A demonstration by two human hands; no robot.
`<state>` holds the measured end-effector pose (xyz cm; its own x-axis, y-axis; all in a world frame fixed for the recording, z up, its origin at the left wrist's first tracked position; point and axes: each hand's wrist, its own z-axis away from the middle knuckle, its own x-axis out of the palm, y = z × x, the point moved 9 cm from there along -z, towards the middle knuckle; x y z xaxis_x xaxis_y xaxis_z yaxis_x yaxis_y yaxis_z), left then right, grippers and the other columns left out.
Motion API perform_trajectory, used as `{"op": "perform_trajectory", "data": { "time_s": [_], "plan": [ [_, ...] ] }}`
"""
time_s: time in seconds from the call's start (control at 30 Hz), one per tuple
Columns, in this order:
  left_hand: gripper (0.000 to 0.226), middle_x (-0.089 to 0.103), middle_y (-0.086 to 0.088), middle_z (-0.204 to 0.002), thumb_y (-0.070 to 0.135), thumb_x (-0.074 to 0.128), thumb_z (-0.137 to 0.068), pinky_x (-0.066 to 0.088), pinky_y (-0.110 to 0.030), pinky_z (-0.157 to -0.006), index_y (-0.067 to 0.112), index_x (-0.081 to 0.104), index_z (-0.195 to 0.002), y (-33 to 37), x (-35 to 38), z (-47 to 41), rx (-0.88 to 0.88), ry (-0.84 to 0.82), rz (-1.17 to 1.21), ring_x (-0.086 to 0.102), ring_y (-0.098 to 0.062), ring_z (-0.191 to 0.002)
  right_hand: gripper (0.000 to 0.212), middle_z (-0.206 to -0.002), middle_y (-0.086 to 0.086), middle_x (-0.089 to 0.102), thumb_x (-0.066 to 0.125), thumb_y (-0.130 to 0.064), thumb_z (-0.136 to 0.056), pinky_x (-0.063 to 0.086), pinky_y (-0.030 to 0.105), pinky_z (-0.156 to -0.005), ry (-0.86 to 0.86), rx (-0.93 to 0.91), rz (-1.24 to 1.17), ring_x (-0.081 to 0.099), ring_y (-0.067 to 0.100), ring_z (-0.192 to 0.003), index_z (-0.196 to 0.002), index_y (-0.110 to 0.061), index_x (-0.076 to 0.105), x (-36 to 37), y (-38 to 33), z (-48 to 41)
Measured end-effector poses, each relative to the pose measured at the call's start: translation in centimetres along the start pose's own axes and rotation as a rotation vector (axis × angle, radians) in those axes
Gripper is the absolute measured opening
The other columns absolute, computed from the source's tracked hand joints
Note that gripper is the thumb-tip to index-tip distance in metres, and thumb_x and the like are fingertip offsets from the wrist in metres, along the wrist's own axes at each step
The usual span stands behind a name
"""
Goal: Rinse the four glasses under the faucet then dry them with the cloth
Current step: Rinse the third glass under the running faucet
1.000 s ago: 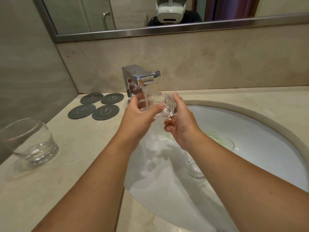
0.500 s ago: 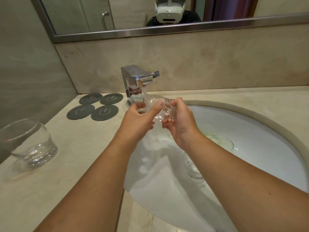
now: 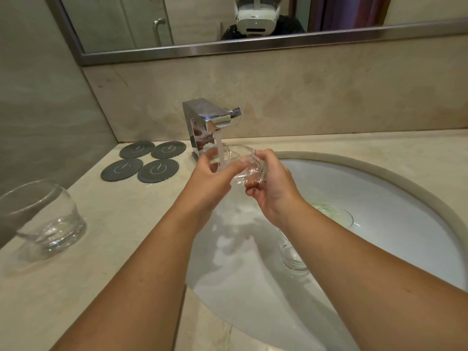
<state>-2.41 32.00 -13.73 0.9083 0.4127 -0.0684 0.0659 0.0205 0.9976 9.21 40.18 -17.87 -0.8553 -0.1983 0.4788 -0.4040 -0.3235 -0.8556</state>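
Glass (image 3: 243,162) lay sideways between both hands under the faucet (image 3: 205,122) stream; right hand (image 3: 273,184) gripped its base, left hand (image 3: 210,179) held the rim (fingers (image 3: 206,159) maybe inside, blurred). Vs 1 s ago left grip shifted: rinse ongoing, drying not begun.

My bare left forearm (image 3: 141,264) and right forearm (image 3: 367,264) rise from the bottom of the frame and meet just above centre. My left hand (image 3: 211,179) curls its fingers round the mouth end of a clear round glass tumbler (image 3: 240,160). My right hand (image 3: 272,191) grips its thick base.
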Motion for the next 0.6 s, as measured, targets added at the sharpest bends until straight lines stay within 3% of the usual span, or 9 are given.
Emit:
{"op": "perform_trajectory", "data": {
  "time_s": [0.1, 0.2, 0.3, 0.4, 0.6],
  "plan": [
    [0.062, 0.069, 0.008, -0.118, 0.052, 0.081, -0.090, 0.060, -0.035, -0.095, 0.025, 0.049, -0.135, -0.2, -0.3, 0.2, -0.055, 0.048, 0.015, 0.072, -0.016, -0.100, 0.035, -0.091, 0.013, 0.062, 0.061, -0.026, -0.092, 0.040, 0.029, -0.047, -0.026, -0.054, 0.036, 0.050, 0.018, -0.051, -0.116, -0.002, 0.069, 0.2, -0.4, -0.2],
    [0.046, 0.071, 0.003, -0.119, 0.051, 0.081, -0.090, 0.063, -0.034, -0.090, 0.023, 0.060, -0.120, -0.4, -0.9, 0.0, -0.058, 0.097, 0.016, 0.075, -0.018, -0.100, 0.024, -0.091, 0.011, 0.063, 0.059, -0.024, -0.092, 0.043, 0.029, -0.050, -0.057, -0.079, 0.065, 0.051, 0.018, -0.054, -0.109, -0.008, 0.068, 0.5, -0.6, -0.1],
    [0.066, 0.072, 0.006, -0.126, 0.052, 0.089, -0.077, 0.060, -0.029, -0.081, 0.023, 0.063, -0.130, 0.2, -1.2, 0.0, -0.003, 0.124, 0.001, 0.073, -0.010, -0.112, 0.041, -0.099, 0.007, 0.068, 0.062, -0.040, -0.098, 0.044, 0.029, -0.050, -0.053, -0.051, 0.078, 0.057, 0.017, -0.057, -0.122, -0.008, 0.070, 0.6, -0.2, -0.3],
    [0.074, 0.073, 0.007, -0.130, 0.051, 0.086, -0.068, 0.058, -0.031, -0.084, 0.028, 0.063, -0.134, 0.8, -1.4, 0.1, 0.065, 0.131, -0.014, 0.072, -0.008, -0.115, 0.055, -0.102, 0.003, 0.069, 0.062, -0.062, -0.098, 0.041, 0.029, -0.049, -0.024, 0.002, 0.113, 0.057, 0.015, -0.055, -0.123, -0.014, 0.072, 0.3, 0.3, -0.3],
    [0.089, 0.075, 0.006, -0.128, 0.051, 0.085, -0.053, 0.054, -0.042, -0.105, 0.035, 0.061, -0.137, 0.4, -0.9, -0.2, 0.068, 0.066, -0.056, 0.071, -0.015, -0.121, 0.039, -0.093, 0.011, 0.064, 0.064, -0.033, -0.099, 0.040, 0.028, -0.045, -0.024, 0.021, 0.002, 0.050, 0.015, -0.049, -0.124, -0.003, 0.069, 0.3, 0.3, 0.2]
  ]
}}
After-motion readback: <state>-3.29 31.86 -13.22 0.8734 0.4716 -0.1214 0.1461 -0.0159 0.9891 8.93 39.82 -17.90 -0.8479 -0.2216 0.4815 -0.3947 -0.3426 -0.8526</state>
